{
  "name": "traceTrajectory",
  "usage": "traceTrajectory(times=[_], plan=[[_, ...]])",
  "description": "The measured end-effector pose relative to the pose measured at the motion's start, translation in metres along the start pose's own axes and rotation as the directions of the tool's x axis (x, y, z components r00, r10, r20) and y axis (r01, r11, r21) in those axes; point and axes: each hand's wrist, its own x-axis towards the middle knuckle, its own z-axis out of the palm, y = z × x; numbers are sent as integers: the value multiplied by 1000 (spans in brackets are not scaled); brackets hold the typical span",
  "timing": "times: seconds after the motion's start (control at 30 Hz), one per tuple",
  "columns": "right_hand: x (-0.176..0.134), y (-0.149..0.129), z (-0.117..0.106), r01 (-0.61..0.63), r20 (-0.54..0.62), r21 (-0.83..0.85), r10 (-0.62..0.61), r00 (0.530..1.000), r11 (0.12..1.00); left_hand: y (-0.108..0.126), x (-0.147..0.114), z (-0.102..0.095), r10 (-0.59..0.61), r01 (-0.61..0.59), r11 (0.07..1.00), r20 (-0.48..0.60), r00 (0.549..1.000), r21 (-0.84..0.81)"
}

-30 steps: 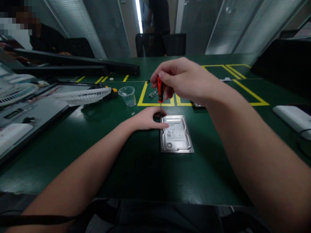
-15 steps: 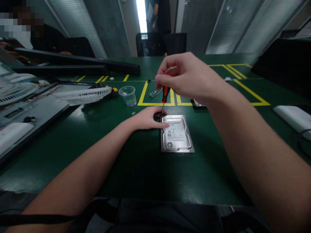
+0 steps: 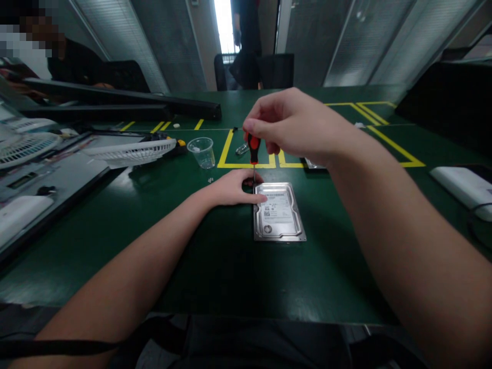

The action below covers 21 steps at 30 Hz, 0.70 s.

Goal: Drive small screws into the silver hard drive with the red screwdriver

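Note:
A silver hard disk drive (image 3: 280, 212) with a white label lies flat on the green table in front of me. My left hand (image 3: 233, 187) grips its far left corner, thumb on the label and fingers behind the far edge. Above it, my right hand (image 3: 274, 123) is closed around the handle of a red and black screwdriver (image 3: 254, 146). The screwdriver stands nearly upright, its tip at the drive's far left corner; whether it sits in a screw I cannot tell. Several tiny screws (image 3: 210, 180) lie left of the drive, near a clear plastic cup (image 3: 202, 152).
White fan grilles (image 3: 132, 149) and a large flat panel (image 3: 23, 189) fill the left side. Another drive (image 3: 315, 163) lies partly behind my right wrist. A white device (image 3: 463, 190) with a cable is at right. A person (image 3: 77, 64) sits at far left; another stands behind the chairs.
My right hand has shifted slightly left, and the screwdriver has gone from leaning to nearly upright. My left hand and the drive stay in place. The standing person has moved a little left.

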Motion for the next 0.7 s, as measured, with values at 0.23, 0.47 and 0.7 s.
traceTrajectory(times=[0.23,0.47,0.7], plan=[[1,4,4,92,-22,-43,-93,995,995,8,1,-1,-30,30,999,1,1000,29],[-1,1,3,156,70,13,-157,985,988,4,2,1,-15,16,999,-17,1000,32],[2,5,4,51,81,73,-57,995,996,2,2,1,-17,17,1000,-17,1000,4]])
